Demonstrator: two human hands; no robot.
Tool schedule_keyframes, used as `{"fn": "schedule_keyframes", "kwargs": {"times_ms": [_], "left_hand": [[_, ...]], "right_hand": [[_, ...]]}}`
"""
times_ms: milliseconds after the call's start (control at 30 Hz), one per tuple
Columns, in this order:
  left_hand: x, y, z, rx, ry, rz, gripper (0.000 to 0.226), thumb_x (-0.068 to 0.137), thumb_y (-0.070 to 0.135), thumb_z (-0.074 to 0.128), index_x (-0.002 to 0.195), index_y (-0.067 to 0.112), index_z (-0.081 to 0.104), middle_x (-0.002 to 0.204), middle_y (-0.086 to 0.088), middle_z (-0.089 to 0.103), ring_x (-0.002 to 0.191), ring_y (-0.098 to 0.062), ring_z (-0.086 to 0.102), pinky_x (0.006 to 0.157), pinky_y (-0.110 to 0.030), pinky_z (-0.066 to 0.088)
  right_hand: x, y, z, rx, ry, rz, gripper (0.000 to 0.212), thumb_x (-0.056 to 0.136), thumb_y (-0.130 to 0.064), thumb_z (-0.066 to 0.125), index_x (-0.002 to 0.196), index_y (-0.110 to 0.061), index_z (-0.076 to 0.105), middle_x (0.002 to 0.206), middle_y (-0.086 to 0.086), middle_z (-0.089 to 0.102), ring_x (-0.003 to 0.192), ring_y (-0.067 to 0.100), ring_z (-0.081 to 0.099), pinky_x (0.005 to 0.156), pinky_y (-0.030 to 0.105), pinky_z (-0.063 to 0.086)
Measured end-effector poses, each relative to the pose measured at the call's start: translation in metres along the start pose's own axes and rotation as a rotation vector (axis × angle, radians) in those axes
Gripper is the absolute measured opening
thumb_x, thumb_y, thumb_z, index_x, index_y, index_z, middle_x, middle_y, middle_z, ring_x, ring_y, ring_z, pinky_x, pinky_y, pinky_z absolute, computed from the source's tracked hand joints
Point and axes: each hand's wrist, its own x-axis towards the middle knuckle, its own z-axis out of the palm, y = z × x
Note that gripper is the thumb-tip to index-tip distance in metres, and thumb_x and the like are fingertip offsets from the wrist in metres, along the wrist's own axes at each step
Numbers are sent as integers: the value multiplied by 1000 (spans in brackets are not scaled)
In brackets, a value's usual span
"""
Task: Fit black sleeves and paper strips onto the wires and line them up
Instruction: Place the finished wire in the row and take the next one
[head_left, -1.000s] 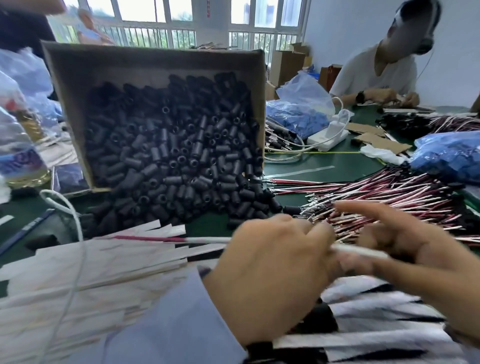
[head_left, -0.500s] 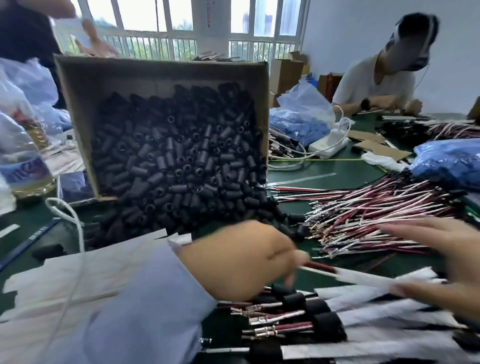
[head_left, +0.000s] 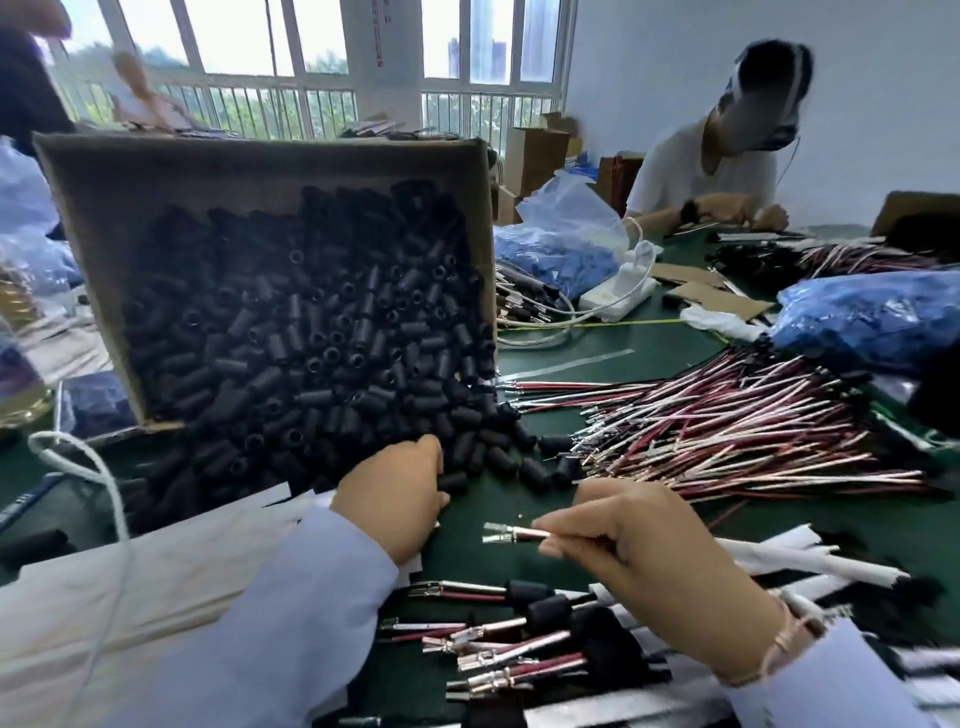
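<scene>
A tipped cardboard box (head_left: 93, 218) spills black sleeves (head_left: 311, 353) onto the green table. My left hand (head_left: 395, 493) reaches into the near edge of the spill, its fingers curled down over a sleeve (head_left: 453, 480); whether it grips it is hidden. My right hand (head_left: 639, 540) pinches a wire pair (head_left: 511, 533) with metal terminals pointing left, wrapped further right in a white paper strip (head_left: 810, 564). A loose heap of red and white wires (head_left: 727, 431) lies to the right. Finished wires (head_left: 519, 639) with sleeves and strips lie lined up in front of me. Paper strips (head_left: 156, 582) are stacked at the left.
Another person (head_left: 711, 166) works at the far right of the table. Blue plastic bags (head_left: 878, 312) and a white power strip (head_left: 618, 291) lie beyond the wires. A white cable (head_left: 88, 467) and a bottle (head_left: 15, 364) are at the left.
My left hand moved up from the finished row to the spilled sleeves. My right hand now holds a strip-wrapped wire pair raised above the finished row, terminals pointing left.
</scene>
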Motion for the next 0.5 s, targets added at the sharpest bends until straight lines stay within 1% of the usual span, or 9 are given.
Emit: {"fn": "schedule_keyframes", "kwargs": {"times_ms": [33,100,133,233,300,333,400,433,500], "left_hand": [[-1,0,-1,16,11,16,22,93,35,56,107,23,45,108,2,55,86,-16,48,68,-28,36],[-2,-2,-6,24,12,83,21,90,36,59,102,25,46,101,5,51,88,-15,50,68,-26,37],[-2,-5,-10,-68,6,116,19,88,34,62,97,25,47,97,7,51,87,-14,52,69,-24,38],[-8,-7,-35,-584,-55,201,19,81,24,74,87,24,56,82,8,62,70,-7,58,68,-18,46],[-15,-4,-50,-906,-119,294,20,76,17,78,86,20,61,72,10,64,63,-5,56,63,-17,47],[-18,-1,-53,-1012,-141,339,21,73,17,79,86,18,62,69,12,62,62,-3,54,61,-15,46],[-24,6,-56,-1128,-151,390,25,67,21,81,84,17,64,71,12,62,65,-3,55,62,-13,46],[-25,9,-56,-1167,-151,394,26,67,21,81,84,16,63,76,8,64,69,-4,57,64,-14,47],[-26,15,-51,-1241,-184,361,26,69,20,78,86,15,59,89,-7,69,77,-8,62,66,-18,51]], "right_hand": [[-2,1,-1,48,-20,14,16,84,-36,70,99,-34,76,65,-22,50,62,-5,48,62,15,33],[-5,3,0,107,9,-4,16,80,-30,76,96,-31,77,66,-23,54,65,-4,53,63,12,37],[-6,3,0,124,53,-23,15,81,-30,75,95,-31,77,66,-22,55,65,-2,55,62,13,39],[-9,3,-5,147,219,-27,18,84,-41,65,98,-39,75,61,-20,56,61,2,56,54,16,38],[-12,3,-13,198,302,-15,22,84,-53,60,100,-45,72,62,-19,56,59,5,56,51,17,37],[-13,3,-16,239,342,-21,25,84,-57,57,101,-47,71,62,-17,57,58,7,56,50,19,37],[-15,2,-22,310,417,-32,27,85,-57,54,102,-46,71,61,-14,56,57,8,55,48,20,37],[-16,1,-25,323,446,-34,24,85,-55,57,101,-44,73,61,-14,57,57,9,54,49,21,38],[-18,-1,-27,327,479,-30,17,83,-47,64,96,-41,74,64,-11,60,58,11,55,50,22,40]]}}
